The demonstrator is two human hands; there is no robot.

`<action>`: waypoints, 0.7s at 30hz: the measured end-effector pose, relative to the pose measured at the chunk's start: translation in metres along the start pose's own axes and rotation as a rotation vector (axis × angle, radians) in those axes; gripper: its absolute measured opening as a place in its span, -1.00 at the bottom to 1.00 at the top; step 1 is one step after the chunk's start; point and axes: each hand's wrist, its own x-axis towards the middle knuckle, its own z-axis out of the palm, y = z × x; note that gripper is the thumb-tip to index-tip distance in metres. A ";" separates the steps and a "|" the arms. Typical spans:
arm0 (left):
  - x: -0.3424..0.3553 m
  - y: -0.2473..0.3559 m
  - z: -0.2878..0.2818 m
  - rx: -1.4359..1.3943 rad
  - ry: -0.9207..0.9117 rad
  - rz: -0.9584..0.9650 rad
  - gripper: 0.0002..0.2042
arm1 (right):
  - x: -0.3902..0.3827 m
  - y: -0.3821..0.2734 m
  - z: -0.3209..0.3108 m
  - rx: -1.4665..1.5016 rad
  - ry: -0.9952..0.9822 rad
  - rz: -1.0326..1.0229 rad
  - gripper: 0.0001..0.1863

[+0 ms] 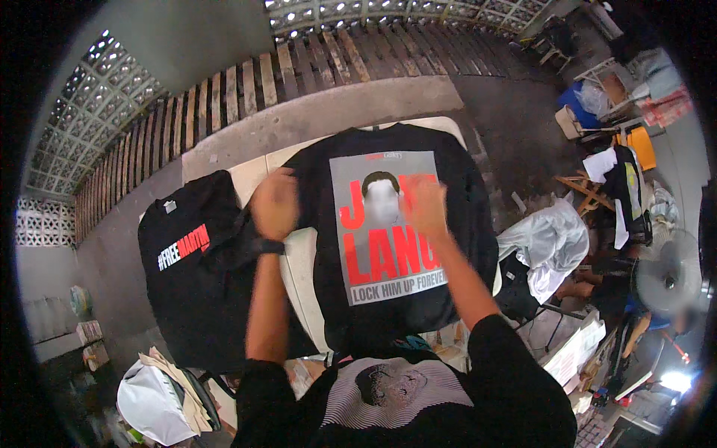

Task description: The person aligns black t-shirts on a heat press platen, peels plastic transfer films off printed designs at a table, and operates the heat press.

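Note:
A black T-shirt (388, 250) lies spread face up on a pale table (302, 272), with a large grey, red and white print of a portrait and lettering. Over the right part of that print is my right hand (427, 209), its fingers curled in and blurred. My left hand (275, 207), with a dark band at the wrist, is beside the shirt's left sleeve; motion smears its fingers, and whether it grips the cloth is unclear. Further left, a second black T-shirt (202, 276) with white and red lettering hangs partly over the table's edge.
Crumpled white cloth (549, 243) lies right of the table. At lower left is a white bag (153, 403) beside brown paper sheets. A fan (668, 276), a bright lamp (676, 381) and piled goods line the right side. Wooden pallets (314, 63) stand along the far wall.

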 end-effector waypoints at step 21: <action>0.045 -0.133 0.147 0.101 -0.391 0.199 -0.59 | 0.134 -0.078 0.133 0.251 -0.117 -0.131 -0.80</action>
